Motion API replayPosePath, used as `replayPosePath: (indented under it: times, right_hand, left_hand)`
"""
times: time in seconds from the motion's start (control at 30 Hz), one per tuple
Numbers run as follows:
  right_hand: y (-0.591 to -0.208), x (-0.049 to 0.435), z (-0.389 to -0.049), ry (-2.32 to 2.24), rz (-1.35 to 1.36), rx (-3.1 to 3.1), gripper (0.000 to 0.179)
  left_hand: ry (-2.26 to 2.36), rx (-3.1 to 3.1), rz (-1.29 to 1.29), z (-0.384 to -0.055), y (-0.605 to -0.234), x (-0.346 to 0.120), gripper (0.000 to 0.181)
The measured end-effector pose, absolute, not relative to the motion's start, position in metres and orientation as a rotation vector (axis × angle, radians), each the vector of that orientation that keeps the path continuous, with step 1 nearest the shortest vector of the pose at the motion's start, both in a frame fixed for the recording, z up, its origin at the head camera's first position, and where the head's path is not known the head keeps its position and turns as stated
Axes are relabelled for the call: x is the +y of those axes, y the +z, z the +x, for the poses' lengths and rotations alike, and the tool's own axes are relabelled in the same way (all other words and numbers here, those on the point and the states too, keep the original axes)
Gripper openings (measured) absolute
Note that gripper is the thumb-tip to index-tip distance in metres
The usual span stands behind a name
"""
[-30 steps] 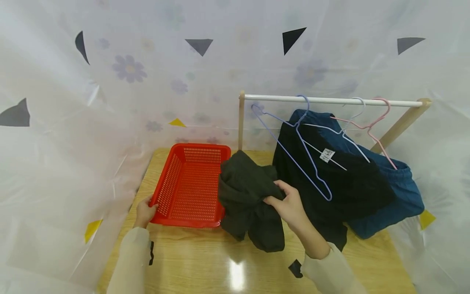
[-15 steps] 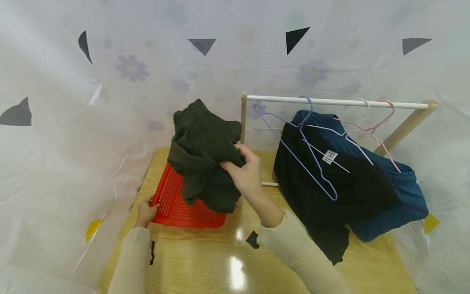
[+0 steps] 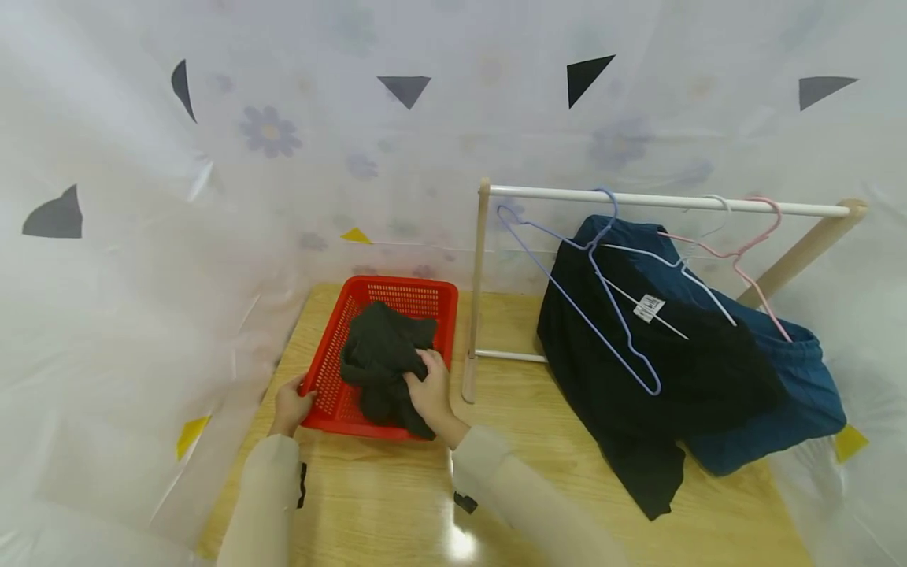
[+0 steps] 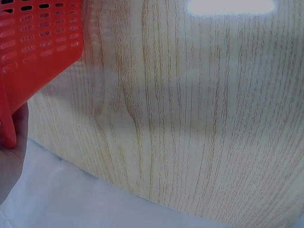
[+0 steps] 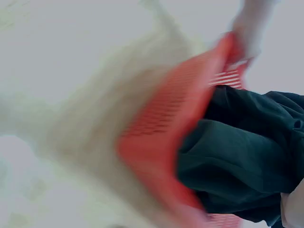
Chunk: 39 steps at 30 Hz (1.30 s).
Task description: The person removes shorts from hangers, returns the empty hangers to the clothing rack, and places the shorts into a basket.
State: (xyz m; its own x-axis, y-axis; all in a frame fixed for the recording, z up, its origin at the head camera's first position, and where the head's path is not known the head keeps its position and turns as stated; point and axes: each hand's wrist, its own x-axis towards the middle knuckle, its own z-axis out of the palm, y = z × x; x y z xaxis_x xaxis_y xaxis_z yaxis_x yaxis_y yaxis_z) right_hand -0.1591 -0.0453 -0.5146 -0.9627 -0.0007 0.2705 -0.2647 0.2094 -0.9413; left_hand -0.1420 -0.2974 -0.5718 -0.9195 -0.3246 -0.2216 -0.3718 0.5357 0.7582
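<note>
Dark green shorts [image 3: 379, 354] lie bunched inside a red plastic basket [image 3: 327, 378], part of them draping over its near right rim. My right hand [image 3: 434, 398] pinches the cloth between thumb and fingers at the basket's right side. On the opposite side, my left hand [image 3: 290, 407] grips the near left corner of the rim. The left wrist view shows that hand [image 4: 10, 164] at the edge of the perforated basket [image 4: 38, 52]. In the blurred right wrist view, the shorts [image 5: 237, 156] spread across the basket's opening, with little of my right hand visible.
Right of the basket stands a rack with a white rail [image 3: 546, 194] and wooden posts [image 3: 476, 299]. Blue [image 3: 627, 331], white and pink hangers [image 3: 740, 260] hang there. A black garment [image 3: 609, 394] and a blue garment [image 3: 801, 394] drape below onto the wooden table [image 3: 368, 504].
My right hand has carried the shorts left from beside the rack, raised them over the basket, and lowered them into it. My left hand has stayed on the rim.
</note>
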Motion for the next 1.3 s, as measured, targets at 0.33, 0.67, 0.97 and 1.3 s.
replayPosePath:
  times: [0.33, 0.67, 0.97, 1.3]
  right_hand:
    - [-0.55, -0.024, -0.16, 1.717, 0.325, -2.923, 0.039]
    - [-0.535, -0.01, -0.156, 1.512, 0.606, -2.683, 0.025]
    - [-0.494, 0.033, -0.155, 1.014, 0.827, -2.132, 0.025]
    - [-0.557, 0.097, -0.106, 0.994, 0.714, -2.402, 0.031]
  left_hand:
    - [1.345, 2.726, -0.56, -0.149, -0.574, -0.287, 0.048]
    - [1.312, 2.74, -0.56, -0.144, -0.578, -0.287, 0.049]
    - [1.277, 2.765, -0.546, -0.138, -0.574, -0.29, 0.05]
    - [1.03, 3.189, -0.481, -0.153, -0.561, -0.258, 0.05]
